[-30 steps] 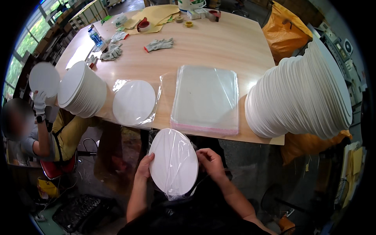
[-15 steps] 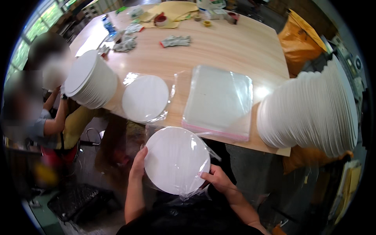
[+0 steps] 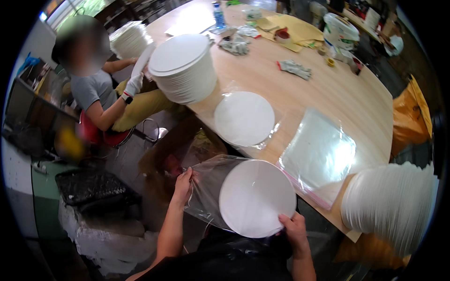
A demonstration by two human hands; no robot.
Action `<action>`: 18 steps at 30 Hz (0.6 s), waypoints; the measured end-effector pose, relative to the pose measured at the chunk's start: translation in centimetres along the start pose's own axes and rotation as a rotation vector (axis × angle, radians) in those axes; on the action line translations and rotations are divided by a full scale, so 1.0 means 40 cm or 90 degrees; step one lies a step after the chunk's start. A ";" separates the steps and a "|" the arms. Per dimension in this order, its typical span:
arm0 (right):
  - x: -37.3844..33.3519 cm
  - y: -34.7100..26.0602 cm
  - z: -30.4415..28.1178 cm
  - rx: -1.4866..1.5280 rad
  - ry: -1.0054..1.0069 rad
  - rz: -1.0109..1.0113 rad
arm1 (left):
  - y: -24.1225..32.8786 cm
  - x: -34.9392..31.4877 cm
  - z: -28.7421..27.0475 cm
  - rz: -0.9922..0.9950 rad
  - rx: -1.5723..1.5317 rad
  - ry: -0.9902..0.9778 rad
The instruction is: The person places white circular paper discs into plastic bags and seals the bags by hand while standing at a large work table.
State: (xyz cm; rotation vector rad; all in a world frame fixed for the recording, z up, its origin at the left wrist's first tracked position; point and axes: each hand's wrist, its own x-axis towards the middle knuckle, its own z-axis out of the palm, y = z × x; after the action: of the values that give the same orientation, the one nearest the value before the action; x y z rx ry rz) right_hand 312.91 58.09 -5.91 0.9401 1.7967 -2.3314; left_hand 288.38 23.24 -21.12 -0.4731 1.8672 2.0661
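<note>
White round plate [image 3: 257,197] tilted, seemingly half inside clear bag [image 3: 208,187].

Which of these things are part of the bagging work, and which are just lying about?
In use:
- round white plate
- clear plastic bag half over it
- left hand, right hand
- flat stack of clear bags
- tall stack of white plates

Lying about:
- grey work gloves
- red tape roll
- plastic water bottle
</note>
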 end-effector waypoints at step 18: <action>-0.142 0.001 -0.068 0.144 0.259 0.010 | -0.308 0.461 -0.438 -0.038 -0.377 0.553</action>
State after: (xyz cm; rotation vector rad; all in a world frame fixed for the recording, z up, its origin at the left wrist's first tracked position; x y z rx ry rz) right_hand 318.70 58.72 -3.56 1.5508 1.6487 -2.5137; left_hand 277.90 7.24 -41.93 -1.7750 1.4766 2.5815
